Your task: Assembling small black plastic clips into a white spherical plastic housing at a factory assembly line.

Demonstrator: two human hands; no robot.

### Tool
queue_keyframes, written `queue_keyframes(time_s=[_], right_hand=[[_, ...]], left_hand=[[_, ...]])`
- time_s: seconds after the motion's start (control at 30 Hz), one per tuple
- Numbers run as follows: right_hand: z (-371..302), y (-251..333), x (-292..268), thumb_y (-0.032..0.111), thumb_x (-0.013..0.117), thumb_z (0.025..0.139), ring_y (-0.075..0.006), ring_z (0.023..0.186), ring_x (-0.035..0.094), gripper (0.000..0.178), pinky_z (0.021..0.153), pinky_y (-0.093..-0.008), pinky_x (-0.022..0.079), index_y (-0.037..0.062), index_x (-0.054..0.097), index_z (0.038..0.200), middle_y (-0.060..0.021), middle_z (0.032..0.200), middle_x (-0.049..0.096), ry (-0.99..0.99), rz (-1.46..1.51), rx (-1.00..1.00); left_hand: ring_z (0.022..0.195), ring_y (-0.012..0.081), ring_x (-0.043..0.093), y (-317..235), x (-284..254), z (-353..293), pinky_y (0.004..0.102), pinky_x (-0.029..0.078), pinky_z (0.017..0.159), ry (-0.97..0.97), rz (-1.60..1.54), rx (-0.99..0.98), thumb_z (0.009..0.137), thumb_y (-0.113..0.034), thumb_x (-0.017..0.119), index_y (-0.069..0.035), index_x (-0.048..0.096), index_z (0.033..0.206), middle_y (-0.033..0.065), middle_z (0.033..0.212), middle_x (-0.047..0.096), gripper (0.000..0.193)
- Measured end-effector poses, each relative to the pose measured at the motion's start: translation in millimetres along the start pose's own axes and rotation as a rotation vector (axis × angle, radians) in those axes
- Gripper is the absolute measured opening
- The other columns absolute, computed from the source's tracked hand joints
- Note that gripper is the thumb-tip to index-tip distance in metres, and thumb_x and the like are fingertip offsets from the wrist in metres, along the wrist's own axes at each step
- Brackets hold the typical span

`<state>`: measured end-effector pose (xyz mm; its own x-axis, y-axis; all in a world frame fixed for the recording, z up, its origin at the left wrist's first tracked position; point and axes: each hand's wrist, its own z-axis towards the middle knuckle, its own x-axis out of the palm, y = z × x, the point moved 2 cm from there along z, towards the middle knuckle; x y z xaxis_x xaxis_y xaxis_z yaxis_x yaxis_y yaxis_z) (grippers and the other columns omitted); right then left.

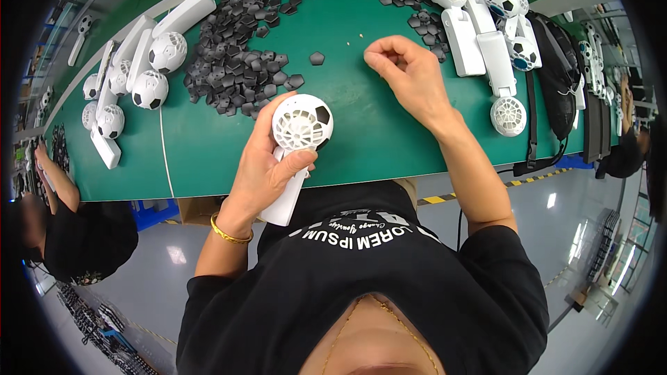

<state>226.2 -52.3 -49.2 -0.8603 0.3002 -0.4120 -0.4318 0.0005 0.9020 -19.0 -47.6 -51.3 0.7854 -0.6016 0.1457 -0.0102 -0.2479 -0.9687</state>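
My left hand (pixel 272 160) is wrapped round the white handle of a handheld fan (pixel 297 125). The fan's round head looks like a football, with an open white grille and black pentagon patches on its right side. Over the green table, to the right, my right hand (pixel 411 78) has its fingers curled, thumb and forefinger drawn together; whatever they hold, if anything, is hidden. A single black pentagon piece (pixel 317 58) lies between my hands, apart from the big heap of black pentagon pieces (pixel 233 62).
Several white football-headed fans (pixel 149 89) lie at the left, and another group of fans (pixel 495 55) at the right. Beside that group is a black bag (pixel 556 69) with a strap. Another person (pixel 83 236) is at the far left. The table's front edge (pixel 375 179) runs before me.
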Motion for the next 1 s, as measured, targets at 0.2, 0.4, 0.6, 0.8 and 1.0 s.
queue_keyframes(time_s=[0.2,0.4,0.6,0.8,1.0], right_hand=[[15,18,31,0.014,0.068,0.084,-0.0186,0.066,0.059,0.012,0.062,-0.0307,0.049,0.0062,0.068,0.094,-0.0041,0.080,0.063,-0.002,-0.431,-0.401],[35,18,49,0.014,0.068,0.083,-0.0259,0.070,0.061,0.011,0.066,-0.0363,0.048,0.0077,0.068,0.092,-0.0080,0.083,0.065,0.150,-0.603,-0.452],[39,36,38,0.017,0.069,0.084,-0.0153,0.068,0.059,0.013,0.064,-0.0295,0.046,0.0049,0.066,0.087,-0.0024,0.079,0.065,0.399,-0.305,-0.070],[6,53,31,0.020,0.070,0.088,-0.0027,0.072,0.054,0.020,0.062,-0.0204,0.044,0.0022,0.063,0.083,0.0029,0.078,0.062,0.565,0.359,0.212],[-3,51,33,0.017,0.071,0.088,-0.0046,0.073,0.057,0.018,0.064,-0.0203,0.046,0.0019,0.062,0.085,-0.0001,0.079,0.063,0.563,0.440,0.209]], left_hand=[[0.080,0.0131,0.063,-5,-2,0,0.0270,0.057,0.065,0.003,0.033,-0.021,0.082,-0.020,0.076,-0.005,0.032,0.140,0.0080,0.107,0.060,0.074],[0.081,0.0125,0.063,-8,-12,-2,0.0264,0.056,0.065,-0.009,0.148,-0.009,0.079,-0.012,0.077,-0.001,0.033,0.137,0.0080,0.106,0.060,0.074],[0.097,0.0231,0.067,-19,-16,3,0.0328,0.053,0.079,0.011,0.395,0.065,0.074,-0.018,0.082,0.000,0.040,0.130,0.0157,0.105,0.066,0.072],[0.092,0.0326,0.069,-29,-11,4,0.0368,0.054,0.077,-0.008,0.637,0.149,0.071,-0.016,0.083,-0.001,0.042,0.127,0.0207,0.095,0.068,0.071],[0.087,0.0394,0.067,-29,-7,4,0.0410,0.053,0.071,0.010,0.713,0.159,0.070,-0.016,0.084,-0.002,0.042,0.125,0.0231,0.094,0.067,0.071]])
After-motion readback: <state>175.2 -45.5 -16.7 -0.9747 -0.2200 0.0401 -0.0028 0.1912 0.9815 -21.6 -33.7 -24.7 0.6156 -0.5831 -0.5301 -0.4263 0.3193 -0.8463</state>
